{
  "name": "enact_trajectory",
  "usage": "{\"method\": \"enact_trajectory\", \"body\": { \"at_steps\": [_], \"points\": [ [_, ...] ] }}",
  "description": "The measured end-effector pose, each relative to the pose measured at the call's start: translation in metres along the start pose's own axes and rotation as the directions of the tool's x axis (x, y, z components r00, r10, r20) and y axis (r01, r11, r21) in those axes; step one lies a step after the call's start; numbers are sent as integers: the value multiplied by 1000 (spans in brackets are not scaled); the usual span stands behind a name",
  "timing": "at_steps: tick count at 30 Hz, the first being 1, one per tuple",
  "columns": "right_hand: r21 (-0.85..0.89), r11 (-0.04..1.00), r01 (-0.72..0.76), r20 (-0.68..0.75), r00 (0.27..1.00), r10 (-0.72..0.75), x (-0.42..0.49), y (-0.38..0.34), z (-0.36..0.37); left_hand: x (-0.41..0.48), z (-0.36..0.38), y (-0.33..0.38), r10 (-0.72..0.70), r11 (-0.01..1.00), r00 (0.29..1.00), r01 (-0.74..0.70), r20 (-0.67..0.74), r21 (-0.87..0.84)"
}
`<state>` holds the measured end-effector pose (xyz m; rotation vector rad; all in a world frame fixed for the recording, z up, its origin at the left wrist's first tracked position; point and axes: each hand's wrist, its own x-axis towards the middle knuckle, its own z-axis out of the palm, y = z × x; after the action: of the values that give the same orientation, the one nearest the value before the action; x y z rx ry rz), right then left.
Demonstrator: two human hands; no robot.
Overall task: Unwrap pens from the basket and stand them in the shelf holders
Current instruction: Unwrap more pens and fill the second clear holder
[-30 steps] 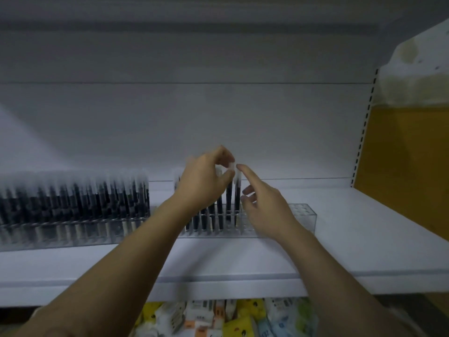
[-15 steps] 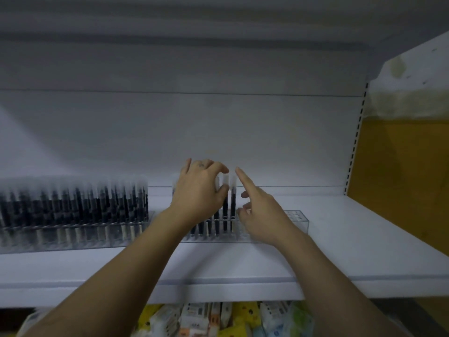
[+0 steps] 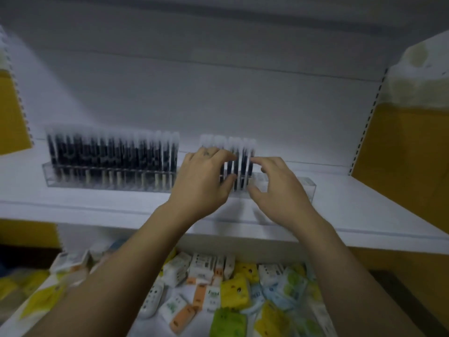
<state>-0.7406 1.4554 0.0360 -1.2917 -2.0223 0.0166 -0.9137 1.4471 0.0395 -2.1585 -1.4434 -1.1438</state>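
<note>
Fingers (image 3: 226, 154) of left hand (image 3: 202, 183) curl by standing pens (image 3: 243, 164); right hand (image 3: 279, 190) alongside.

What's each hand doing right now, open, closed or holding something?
Left hand: fingers curled against the standing pens; a grip cannot be told.
Right hand: open, fingers loosely curved beside the pens, holding nothing.

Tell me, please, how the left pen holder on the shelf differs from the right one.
The left holder is packed with pens end to end; the right holder has pens only at its left end. The left hand and right hand are at the right holder, not the left holder. Both are clear, on one shelf.
</note>
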Motion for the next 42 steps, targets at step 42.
{"method": "enact_trajectory", "body": {
  "at_steps": [42],
  "points": [
    [-218,853,-475,949,102,299,-329,120,418,-453,227,-122,-569,541,-2,751,822,377]
  ]
}}
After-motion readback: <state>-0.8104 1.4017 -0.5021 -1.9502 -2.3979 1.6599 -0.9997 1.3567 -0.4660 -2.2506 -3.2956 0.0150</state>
